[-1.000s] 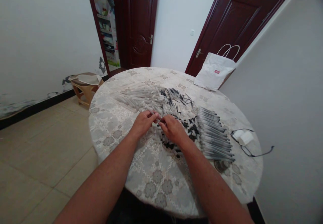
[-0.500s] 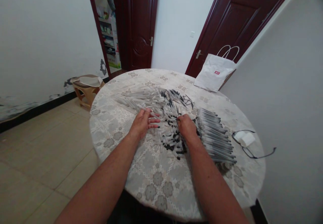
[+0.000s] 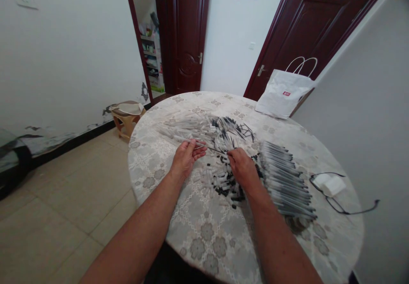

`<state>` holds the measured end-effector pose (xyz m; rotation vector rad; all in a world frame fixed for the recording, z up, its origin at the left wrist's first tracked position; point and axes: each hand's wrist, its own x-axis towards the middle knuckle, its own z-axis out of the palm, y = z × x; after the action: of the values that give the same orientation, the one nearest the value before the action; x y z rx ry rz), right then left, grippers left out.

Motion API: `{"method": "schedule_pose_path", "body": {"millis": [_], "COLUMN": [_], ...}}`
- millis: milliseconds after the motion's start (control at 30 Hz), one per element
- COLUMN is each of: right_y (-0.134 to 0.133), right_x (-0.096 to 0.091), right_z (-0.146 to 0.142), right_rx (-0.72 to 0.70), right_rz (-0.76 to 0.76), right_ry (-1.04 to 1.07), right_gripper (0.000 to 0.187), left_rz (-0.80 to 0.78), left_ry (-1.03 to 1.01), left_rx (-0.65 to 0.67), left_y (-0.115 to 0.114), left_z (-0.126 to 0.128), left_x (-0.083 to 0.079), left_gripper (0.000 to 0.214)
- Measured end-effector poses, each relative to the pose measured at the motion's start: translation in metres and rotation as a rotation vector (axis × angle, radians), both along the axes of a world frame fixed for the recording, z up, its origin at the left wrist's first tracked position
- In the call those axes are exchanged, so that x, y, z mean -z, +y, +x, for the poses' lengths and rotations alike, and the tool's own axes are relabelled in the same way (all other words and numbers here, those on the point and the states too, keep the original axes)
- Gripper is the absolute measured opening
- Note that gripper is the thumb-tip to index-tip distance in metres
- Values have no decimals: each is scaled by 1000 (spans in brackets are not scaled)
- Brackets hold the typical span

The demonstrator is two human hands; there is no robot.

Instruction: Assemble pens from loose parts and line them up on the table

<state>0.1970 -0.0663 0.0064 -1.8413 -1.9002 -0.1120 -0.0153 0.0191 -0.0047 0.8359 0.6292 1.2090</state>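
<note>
My left hand [image 3: 184, 159] grips a whitish pen barrel [image 3: 198, 144] between thumb and fingers, the other fingers loosely extended. My right hand [image 3: 244, 167] pinches the far end of a thin dark pen refill [image 3: 216, 149]. The refill lies in line with the barrel, its left end at the barrel's mouth; how far inside it sits is unclear. Beyond my left hand spreads a heap of pale barrels [image 3: 188, 125]. Dark-tipped refills [image 3: 230, 125] lie behind my right hand. Small clear and black pen parts [image 3: 220, 181] are piled between my forearms.
Many assembled-looking pens [image 3: 286, 177] lie in a row right of my right forearm. Eyeglasses [image 3: 338, 209] and a white folded tissue [image 3: 332, 184] are at the right edge. A white paper bag [image 3: 284, 94] stands at the back of the round table [image 3: 207, 233].
The view has swung slightly left, shifting everything right in the picture. The refill between my hands now shows clearly, lined up with the barrel. My hands stay close together.
</note>
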Motion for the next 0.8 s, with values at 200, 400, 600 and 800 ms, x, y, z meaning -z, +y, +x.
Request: {"method": "schedule_pose_path", "body": {"millis": [200,400,600,800], "right_y": [-1,-3,-4,-4], "right_x": [-1,-6,-5,-6], "right_z": [0,-4,-3,-4], "right_rx": [4,16,11,17], "right_rz": [71,37,57,31], "right_ry": [27,0,5,3], "right_gripper": [22,24,25,25], "left_rz": [16,13,-6,3], "left_ry": [-19,20,-26,12], "left_rx": [-70,-12,-16,9], "left_y": [2,-1,-2,-1], "left_z": [0,2,1,2], "left_x": [-1,-3,-5,-3], "left_gripper": [33,34,34,33]}}
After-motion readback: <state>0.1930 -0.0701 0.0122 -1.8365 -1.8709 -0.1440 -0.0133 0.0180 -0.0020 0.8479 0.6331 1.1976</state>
